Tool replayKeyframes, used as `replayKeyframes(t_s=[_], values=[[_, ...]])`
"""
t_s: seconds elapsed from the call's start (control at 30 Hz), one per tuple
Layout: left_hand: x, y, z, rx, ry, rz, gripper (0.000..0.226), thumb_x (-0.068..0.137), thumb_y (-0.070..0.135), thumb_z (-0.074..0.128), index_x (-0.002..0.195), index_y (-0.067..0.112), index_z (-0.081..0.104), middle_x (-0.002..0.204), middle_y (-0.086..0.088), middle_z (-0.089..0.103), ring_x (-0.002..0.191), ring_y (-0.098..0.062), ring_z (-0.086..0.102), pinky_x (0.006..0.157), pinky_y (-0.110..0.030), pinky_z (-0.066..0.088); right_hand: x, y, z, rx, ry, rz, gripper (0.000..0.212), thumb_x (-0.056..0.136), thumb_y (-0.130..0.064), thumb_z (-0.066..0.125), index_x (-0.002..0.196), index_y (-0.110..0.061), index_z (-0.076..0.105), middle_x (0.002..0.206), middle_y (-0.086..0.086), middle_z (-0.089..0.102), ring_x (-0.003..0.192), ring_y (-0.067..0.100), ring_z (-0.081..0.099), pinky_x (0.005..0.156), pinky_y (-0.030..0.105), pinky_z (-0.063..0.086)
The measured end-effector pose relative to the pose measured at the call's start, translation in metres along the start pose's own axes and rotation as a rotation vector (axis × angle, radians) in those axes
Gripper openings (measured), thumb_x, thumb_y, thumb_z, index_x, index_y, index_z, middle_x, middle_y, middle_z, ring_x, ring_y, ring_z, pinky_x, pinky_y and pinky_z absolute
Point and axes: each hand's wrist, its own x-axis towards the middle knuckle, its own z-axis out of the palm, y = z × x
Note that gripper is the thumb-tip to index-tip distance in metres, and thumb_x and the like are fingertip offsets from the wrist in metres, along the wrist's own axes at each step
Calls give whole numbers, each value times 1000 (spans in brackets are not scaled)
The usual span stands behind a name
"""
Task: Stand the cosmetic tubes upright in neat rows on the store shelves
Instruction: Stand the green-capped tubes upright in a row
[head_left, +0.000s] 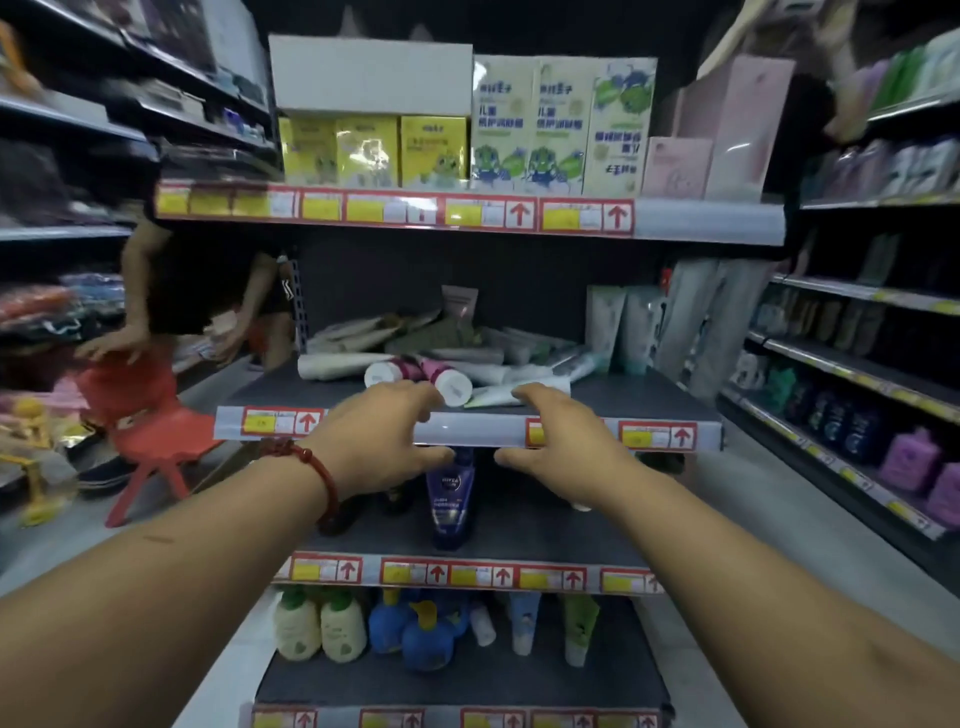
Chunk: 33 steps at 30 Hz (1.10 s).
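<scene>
Both hands are out at the price strip (467, 431) on the middle shelf's front edge, so this looks like the very start of the job. The cosmetic tubes (441, 353) lie flat in a jumbled heap just behind that strip, none of this heap standing. The left hand (379, 431) hovers across the strip's middle, fingers loosely curved and a little apart, holding nothing, thumb hanging below the strip. Its fingertips sit just short of the pink tube (451, 385), whose white cap points towards the strip. The right hand (561, 436) hangs beside it over the strip's right half, fingers likewise relaxed and empty. Its fingertips are at the white-and-green tube (511, 394) lying along the strip's far side; whether they touch it, I cannot tell. Far behind the strip's right end, a few upright tubes (618, 327) already stand at the back. Next move, I'd judge: curl round the nearest tube, tip it onto its cap and set it square behind the strip, clear of the heap so nothing rolls off the edge.
</scene>
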Motion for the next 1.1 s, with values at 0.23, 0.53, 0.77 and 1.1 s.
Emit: replayKeyframes(t_s=[0.23, 0.53, 0.77, 1.1], values=[[47, 10, 5, -25, 24, 6, 53, 87, 56, 66, 129, 27, 55, 124, 7, 62, 114, -14, 58, 94, -34, 50, 31, 39, -15, 59, 42, 45, 70, 86, -44, 70, 146, -26, 38, 151, -3, 41, 135, 18, 43, 107, 34, 41], [120, 39, 36, -14, 66, 56, 44, 90, 51, 60, 126, 25, 58, 122, 3, 61, 113, -20, 56, 95, -38, 48, 67, 109, -23, 23, 134, 125, 48, 92, -34, 63, 137, -20, 51, 137, -1, 53, 122, 18, 52, 97, 28, 42], [182, 50, 53, -26, 47, 66, 25, 95, 33, 56, 113, 18, 64, 113, -6, 65, 104, -29, 61, 84, -38, 51, 103, 149, -18, -23, 97, 142, 44, 89, -19, 63, 132, -20, 55, 128, 5, 57, 115, 24, 56, 93, 31, 45], [294, 49, 96, 50, -225, 74, 25, 98, 23, 55, 118, 10, 63, 120, -10, 65, 104, -28, 62, 85, -29, 49, 189, 179, 12, -284, -89, -17, 62, 85, -5, 59, 142, -24, 45, 149, 5, 43, 130, 29, 47, 99, 43, 49]])
